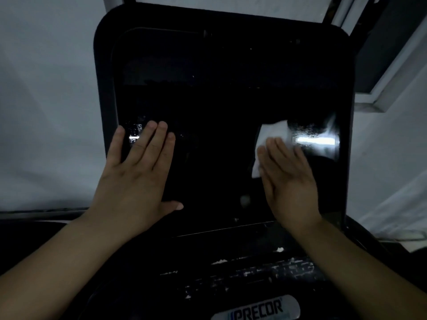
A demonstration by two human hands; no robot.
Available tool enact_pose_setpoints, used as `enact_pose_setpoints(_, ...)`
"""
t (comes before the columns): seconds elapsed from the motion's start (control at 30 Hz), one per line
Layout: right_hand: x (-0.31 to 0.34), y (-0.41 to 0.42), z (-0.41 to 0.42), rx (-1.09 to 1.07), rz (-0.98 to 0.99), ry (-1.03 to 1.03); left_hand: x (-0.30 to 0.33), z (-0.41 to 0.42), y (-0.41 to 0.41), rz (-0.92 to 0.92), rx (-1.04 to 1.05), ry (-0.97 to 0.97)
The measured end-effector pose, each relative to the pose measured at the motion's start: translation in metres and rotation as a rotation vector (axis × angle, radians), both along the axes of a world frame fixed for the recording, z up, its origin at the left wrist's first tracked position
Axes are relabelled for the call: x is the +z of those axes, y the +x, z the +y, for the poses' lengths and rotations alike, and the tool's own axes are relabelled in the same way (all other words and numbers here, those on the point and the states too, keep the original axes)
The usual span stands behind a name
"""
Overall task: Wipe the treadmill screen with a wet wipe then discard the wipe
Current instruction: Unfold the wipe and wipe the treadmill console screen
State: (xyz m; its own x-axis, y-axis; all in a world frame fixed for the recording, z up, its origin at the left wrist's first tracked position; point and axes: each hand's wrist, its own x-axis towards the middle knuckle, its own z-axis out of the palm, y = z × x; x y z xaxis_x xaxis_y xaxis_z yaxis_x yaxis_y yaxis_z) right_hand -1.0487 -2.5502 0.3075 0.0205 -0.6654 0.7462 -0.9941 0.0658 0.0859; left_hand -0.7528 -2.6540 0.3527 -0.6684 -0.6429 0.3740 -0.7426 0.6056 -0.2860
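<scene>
The treadmill screen (221, 100) is a large black glossy panel with rounded corners that fills the middle of the view. My right hand (288, 179) lies flat on its lower right part, its straight fingers pressing a white wet wipe (272, 137) against the glass. The wipe sticks out above and to the left of the fingers. A bright wet streak (316, 140) shines just right of the wipe. My left hand (136, 176) rests flat on the lower left of the screen, fingers spread and straight, holding nothing.
Below the screen is the dark console (242, 271) with worn, flaking buttons and a silver Precor badge (256, 308). Pale walls stand on both sides. A window frame (392, 72) runs along the upper right.
</scene>
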Motion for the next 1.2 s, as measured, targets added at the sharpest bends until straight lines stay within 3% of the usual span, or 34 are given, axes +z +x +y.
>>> enact_pose_setpoints(0.17, -0.05, 0.02, 0.05, 0.042, -0.049, 0.081, 0.001, 0.013, -0.017, 0.039, -0.062, 0.022)
enact_pose_setpoints(0.33, -0.054, 0.023, 0.056, 0.046, -0.03, 0.053, 0.004, 0.03, -0.059, -0.026, -0.103, 0.068)
enact_pose_setpoints(0.8, 0.05, -0.025, -0.037, -0.035, 0.073, -0.05, 0.004, 0.035, -0.115, -0.021, -0.146, 0.026)
enact_pose_setpoints(1.0, 0.019, -0.018, -0.018, -0.011, 0.016, -0.061, 0.002, 0.034, -0.115, -0.037, -0.155, 0.035)
enact_pose_setpoints(1.2, -0.034, -0.001, 0.042, 0.032, -0.037, 0.058, 0.0, 0.033, -0.114, -0.018, -0.164, 0.045)
